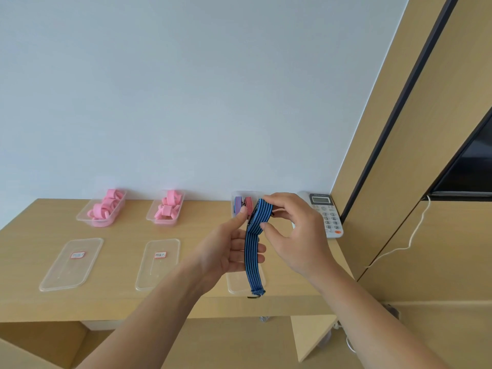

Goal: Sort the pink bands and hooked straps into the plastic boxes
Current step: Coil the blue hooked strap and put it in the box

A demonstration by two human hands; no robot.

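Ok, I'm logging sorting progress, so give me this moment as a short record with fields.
held item: blue striped elastic strap, top rolled, hooked end hanging
left hand: holds the strap's hanging part
right hand: grips the rolled top
pink bands: in two clear plastic boxes at back
rolled straps: in third clear box
clear plastic lids: off, flat on wooden desk

At the back of the bench (127, 233): left box (80, 217) and middle box (150, 217) holding bands (106, 209), right box (233, 198) holding straps (248, 205), phone (327, 214) rightmost. Before them lie left lid (61, 275), middle lid (157, 272) and right lid (237, 286); a strap (253, 258) hangs over the last.
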